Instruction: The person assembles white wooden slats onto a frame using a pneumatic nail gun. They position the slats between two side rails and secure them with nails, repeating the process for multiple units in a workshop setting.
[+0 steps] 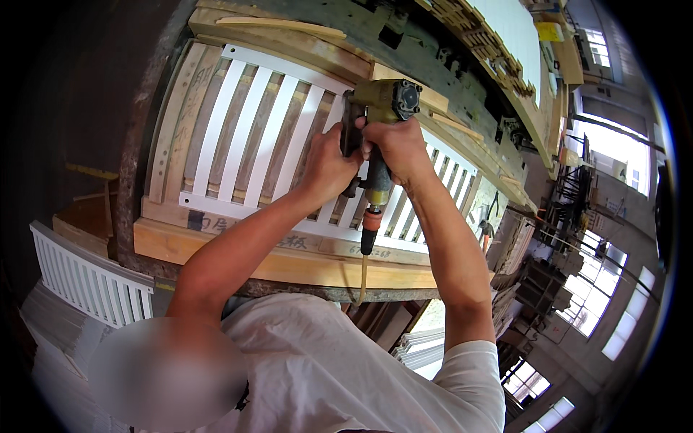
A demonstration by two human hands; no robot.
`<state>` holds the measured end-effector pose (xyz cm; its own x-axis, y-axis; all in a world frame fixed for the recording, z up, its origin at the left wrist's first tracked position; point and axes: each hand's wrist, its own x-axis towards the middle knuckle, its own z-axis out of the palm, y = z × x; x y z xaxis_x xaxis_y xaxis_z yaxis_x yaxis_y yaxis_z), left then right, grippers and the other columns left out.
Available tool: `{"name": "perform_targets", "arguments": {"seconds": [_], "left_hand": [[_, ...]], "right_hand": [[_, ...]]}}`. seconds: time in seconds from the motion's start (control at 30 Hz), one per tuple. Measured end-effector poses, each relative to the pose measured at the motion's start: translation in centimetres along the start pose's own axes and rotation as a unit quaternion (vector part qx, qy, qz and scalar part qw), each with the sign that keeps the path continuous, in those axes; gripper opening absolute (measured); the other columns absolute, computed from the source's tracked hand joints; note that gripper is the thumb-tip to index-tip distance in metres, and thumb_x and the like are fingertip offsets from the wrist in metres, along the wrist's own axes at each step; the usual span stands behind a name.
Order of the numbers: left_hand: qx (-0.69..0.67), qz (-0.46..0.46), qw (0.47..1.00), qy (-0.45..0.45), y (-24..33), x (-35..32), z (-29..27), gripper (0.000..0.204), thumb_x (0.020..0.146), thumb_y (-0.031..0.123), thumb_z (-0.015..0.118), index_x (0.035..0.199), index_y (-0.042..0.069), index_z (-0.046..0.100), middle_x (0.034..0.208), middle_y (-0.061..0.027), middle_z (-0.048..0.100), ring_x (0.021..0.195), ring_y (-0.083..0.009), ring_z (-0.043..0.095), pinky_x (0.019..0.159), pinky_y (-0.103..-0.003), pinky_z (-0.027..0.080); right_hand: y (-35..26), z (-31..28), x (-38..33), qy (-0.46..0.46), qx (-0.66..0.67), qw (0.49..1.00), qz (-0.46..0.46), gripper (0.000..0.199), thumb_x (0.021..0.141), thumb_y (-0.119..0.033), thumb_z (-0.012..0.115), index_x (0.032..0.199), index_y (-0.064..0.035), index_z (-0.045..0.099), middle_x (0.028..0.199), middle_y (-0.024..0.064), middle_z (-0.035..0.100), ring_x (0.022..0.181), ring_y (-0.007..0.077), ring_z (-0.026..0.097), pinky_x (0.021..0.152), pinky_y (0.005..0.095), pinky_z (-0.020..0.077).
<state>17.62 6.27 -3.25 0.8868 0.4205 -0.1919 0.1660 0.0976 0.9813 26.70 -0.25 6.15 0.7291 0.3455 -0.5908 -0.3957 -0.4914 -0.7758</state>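
Observation:
A pneumatic nail gun (386,97) with a dark, olive-coloured body is held over a white slatted panel (222,137). My right hand (397,150) is wrapped round its handle from the right side. On the tool's left, my left hand (328,166) closes against its dark front part; some of those fingers are hidden. From the handle's near end, an orange and black coupling (371,224) leads to a thin yellowish air hose (363,278). The panel lies flat inside a wooden frame (289,268) with handwriting on it. The tool and my hands cover the panel's middle.
A loose wood strip (281,27) lies along the frame's far side. Another white slatted panel (90,278) leans at the lower left. Stacked wood strips (491,50) sit at the far right, and a hammer (487,231) is by the frame's right end.

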Motion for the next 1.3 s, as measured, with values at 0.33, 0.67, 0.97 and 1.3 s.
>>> {"name": "perform_targets", "arguments": {"seconds": [0.33, 0.67, 0.97, 1.3], "left_hand": [[0.031, 0.035, 0.998, 0.048, 0.8, 0.2, -2.1, 0.026, 0.076, -0.003, 0.065, 0.1, -0.003, 0.057, 0.07, -0.0059, 0.062, 0.063, -0.0133, 0.058, 0.063, -0.029, 0.046], [-0.02, 0.042, 0.997, 0.057, 0.4, 0.3, -2.5, 0.028, 0.075, -0.004, 0.065, 0.101, -0.004, 0.057, 0.071, -0.0055, 0.062, 0.063, -0.0128, 0.057, 0.062, -0.027, 0.046], [-0.059, 0.04, 0.996, 0.051, -0.2, 0.3, -2.7, 0.029, 0.076, -0.005, 0.064, 0.104, -0.003, 0.056, 0.07, -0.0019, 0.061, 0.067, -0.0066, 0.056, 0.063, -0.025, 0.045], [0.069, 0.055, 0.99, 0.109, 0.0, 0.9, -5.3, 0.036, 0.075, 0.009, 0.072, 0.108, 0.001, 0.058, 0.076, -0.0146, 0.067, 0.073, -0.034, 0.066, 0.066, -0.041, 0.052]], "right_hand": [[-0.7, 1.9, 0.8, -0.043, 0.041, 0.998, -0.015, 0.006, 0.077, 0.0, 0.061, 0.081, 0.0046, 0.063, 0.06, 0.0081, 0.059, 0.048, 0.0147, 0.054, 0.045, 0.0295, 0.0438], [-1.0, 2.8, 1.1, -0.047, -0.007, 0.999, -0.008, 0.017, 0.074, 0.002, 0.06, 0.09, 0.0074, 0.062, 0.063, 0.0094, 0.058, 0.051, 0.0164, 0.054, 0.05, 0.0298, 0.0447], [-1.4, 3.2, 1.2, -0.038, -0.038, 0.999, -0.005, 0.016, 0.074, -0.001, 0.061, 0.089, 0.0064, 0.062, 0.063, 0.0084, 0.058, 0.051, 0.016, 0.053, 0.05, 0.0292, 0.0444], [-2.5, 5.2, 2.6, -0.102, -0.02, 0.994, -0.031, 0.011, 0.077, -0.003, 0.063, 0.084, 0.005, 0.064, 0.061, 0.0069, 0.059, 0.048, 0.0142, 0.054, 0.046, 0.0291, 0.0439]]}}
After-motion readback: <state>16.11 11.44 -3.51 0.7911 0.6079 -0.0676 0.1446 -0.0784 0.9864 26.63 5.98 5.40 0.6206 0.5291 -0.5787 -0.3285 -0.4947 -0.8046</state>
